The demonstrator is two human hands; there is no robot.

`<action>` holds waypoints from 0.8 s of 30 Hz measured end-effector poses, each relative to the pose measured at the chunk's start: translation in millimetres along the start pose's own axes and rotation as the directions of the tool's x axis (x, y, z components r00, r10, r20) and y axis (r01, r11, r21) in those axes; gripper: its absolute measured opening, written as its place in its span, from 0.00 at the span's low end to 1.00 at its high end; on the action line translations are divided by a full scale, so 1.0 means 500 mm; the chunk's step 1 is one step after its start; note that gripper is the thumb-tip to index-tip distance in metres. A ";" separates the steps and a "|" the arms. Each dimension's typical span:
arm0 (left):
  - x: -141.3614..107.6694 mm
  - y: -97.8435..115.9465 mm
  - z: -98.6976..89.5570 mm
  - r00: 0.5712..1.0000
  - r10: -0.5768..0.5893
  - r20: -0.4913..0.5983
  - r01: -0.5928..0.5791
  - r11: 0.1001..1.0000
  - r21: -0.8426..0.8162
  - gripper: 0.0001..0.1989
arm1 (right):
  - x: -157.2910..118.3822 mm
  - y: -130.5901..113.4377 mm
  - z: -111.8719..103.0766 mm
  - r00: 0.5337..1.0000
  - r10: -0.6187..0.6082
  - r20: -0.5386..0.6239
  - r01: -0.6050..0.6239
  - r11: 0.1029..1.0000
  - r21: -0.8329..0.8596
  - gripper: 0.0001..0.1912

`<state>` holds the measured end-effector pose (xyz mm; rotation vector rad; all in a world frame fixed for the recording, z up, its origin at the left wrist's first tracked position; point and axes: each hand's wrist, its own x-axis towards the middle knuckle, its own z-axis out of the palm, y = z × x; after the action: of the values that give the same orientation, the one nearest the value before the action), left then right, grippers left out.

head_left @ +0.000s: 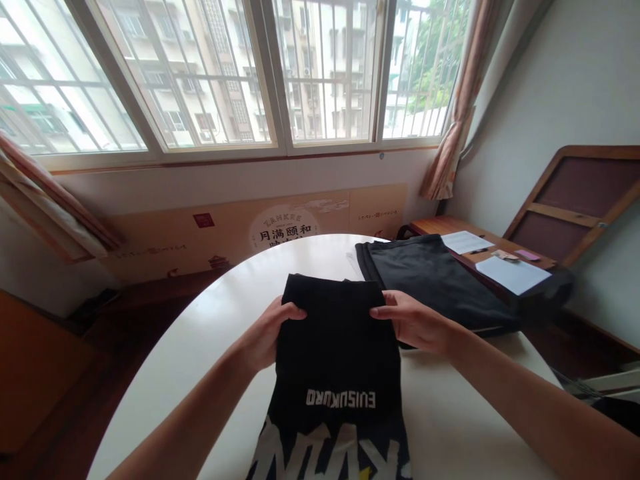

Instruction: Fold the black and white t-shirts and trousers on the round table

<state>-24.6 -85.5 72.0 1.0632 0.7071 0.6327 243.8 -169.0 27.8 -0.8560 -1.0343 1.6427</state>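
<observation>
A black folded garment (340,353), probably a T-shirt, stretches over the near middle of the round white table (190,347). White lettering across it appears upside down, with larger grey and white print closer to me. My left hand (270,330) pinches its far left edge, thumb on top and fingers hidden underneath. On the far right edge, my right hand (407,319) grips the cloth the same way. The garment's far end looks lifted, pulled flat between both hands. Just beyond my right hand lies a stack of dark folded clothes (435,273).
Behind the clothes stack, a wooden side table (460,227) carries white paper sheets (513,272) and small items. A wooden-framed panel (575,200) leans by the right wall. Barred windows (325,73) and a printed cardboard panel (230,223) are ahead.
</observation>
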 end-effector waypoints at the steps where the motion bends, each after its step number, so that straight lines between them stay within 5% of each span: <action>1: 0.003 0.000 0.004 1.000 0.006 0.029 -0.006 1.000 -0.018 0.18 | -0.010 -0.007 -0.001 1.000 -0.020 -0.003 0.020 1.000 0.021 0.26; 7: 0.027 0.004 0.064 0.971 0.085 0.223 -0.069 0.994 -0.079 0.21 | -0.086 -0.045 0.000 0.953 -0.269 -0.143 0.274 0.961 0.022 0.31; 11: 0.049 0.018 0.133 0.931 0.129 0.342 -0.123 0.992 -0.039 0.18 | -0.130 -0.053 -0.006 0.959 -0.223 -0.175 0.223 0.975 -0.017 0.44; 16: 0.082 0.035 0.193 0.890 0.103 0.443 -0.127 0.992 0.025 0.22 | -0.173 -0.059 -0.047 0.945 -0.245 -0.218 0.232 0.969 -0.081 0.45; 20: 0.106 0.025 0.211 0.925 0.133 0.357 -0.154 0.988 0.031 0.14 | -0.205 -0.079 -0.076 0.802 -0.447 -0.395 0.351 0.889 -0.293 0.42; 24: 0.131 0.030 0.246 0.914 0.222 0.341 -0.217 0.975 -0.054 0.09 | -0.228 -0.150 -0.083 0.649 -0.639 -0.414 0.406 0.750 -0.522 0.37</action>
<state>109.8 -98.4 110.7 1.2125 0.2781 0.6203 339.3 -256.6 87.2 -1.0818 -1.0446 0.5980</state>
